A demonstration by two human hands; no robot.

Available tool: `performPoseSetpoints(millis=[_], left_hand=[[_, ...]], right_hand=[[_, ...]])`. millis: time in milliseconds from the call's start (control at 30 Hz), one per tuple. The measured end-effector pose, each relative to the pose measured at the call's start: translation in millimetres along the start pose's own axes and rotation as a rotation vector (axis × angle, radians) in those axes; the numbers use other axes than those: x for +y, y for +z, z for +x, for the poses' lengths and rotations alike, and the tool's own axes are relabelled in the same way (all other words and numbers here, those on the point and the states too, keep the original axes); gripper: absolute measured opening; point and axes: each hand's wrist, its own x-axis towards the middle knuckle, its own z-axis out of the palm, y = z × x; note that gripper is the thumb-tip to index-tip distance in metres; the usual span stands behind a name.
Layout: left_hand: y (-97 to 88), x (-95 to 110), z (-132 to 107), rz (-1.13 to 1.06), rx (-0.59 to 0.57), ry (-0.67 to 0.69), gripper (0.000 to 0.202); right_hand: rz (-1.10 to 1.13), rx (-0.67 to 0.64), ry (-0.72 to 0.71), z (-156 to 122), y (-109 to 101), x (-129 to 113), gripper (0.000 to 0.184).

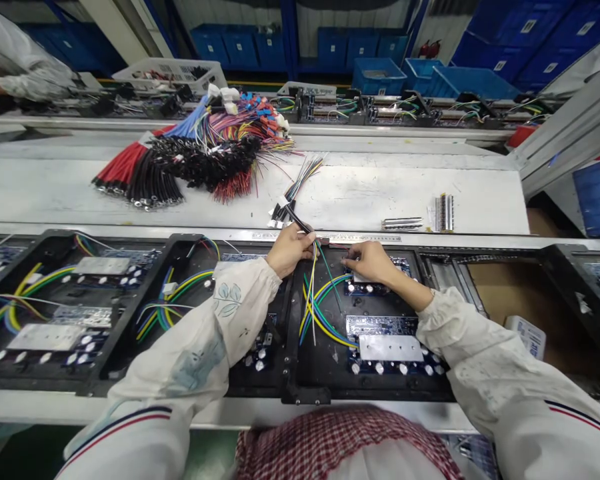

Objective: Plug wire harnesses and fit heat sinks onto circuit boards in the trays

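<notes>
My left hand (291,251) pinches a black-sleeved wire harness (300,220) at the back edge of a black tray (325,387). Loose white, yellow and green wire ends (336,290) hang from it into the tray. To its right, my right hand (373,262) has thumb and finger closed near the tray's back rim, above the upper circuit board (400,267). What those fingers hold, if anything, is too small to make out. Nearer my body lies the lower circuit board (387,347) with a silver plate. Thick yellow, blue and green wires (325,310) curve from the boards.
Bundled harnesses (205,147) are heaped on the white bench (360,180), with a smaller harness bunch (300,183) beside them. Metal strips (444,213) lie at right. Similar trays (45,293) line the left. A co-worker's sleeve (35,60) shows across the bench.
</notes>
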Motion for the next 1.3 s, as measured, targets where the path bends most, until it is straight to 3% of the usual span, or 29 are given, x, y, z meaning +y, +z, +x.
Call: performPoseSetpoints(millis=[400, 567, 700, 767, 867, 967, 1300], left_hand=[[5.3, -3, 7, 0.030, 0.058, 0.036, 0.016], [7.6, -3, 13, 0.029, 0.079, 0.018, 0.015], [11.0, -5, 20, 0.044, 0.086, 0.011, 0.013], [12.8, -7, 23, 0.060, 0.078, 0.011, 0.012], [13.2, -11, 25, 0.104, 0.061, 0.015, 0.012], [11.4, -15, 25, 0.152, 0.049, 0.013, 0.016], [12.0, -14, 25, 0.187, 0.045, 0.002, 0.015]], right_hand=[[-0.072, -0.008, 0.047, 1, 3, -4, 0.016], [-0.067, -0.046, 0.012, -8, -14, -3, 0.025], [0.107, -0.157, -0.135, -29, -24, -13, 0.024], [0.266, -0.243, -0.112, -33, -21, -17, 0.018], [0.340, -0.091, 0.012, -25, -12, -16, 0.018], [0.153, 0.116, 0.009, -12, -5, -8, 0.011], [0.065, 0.151, 0.016, -7, 5, 2, 0.012]])
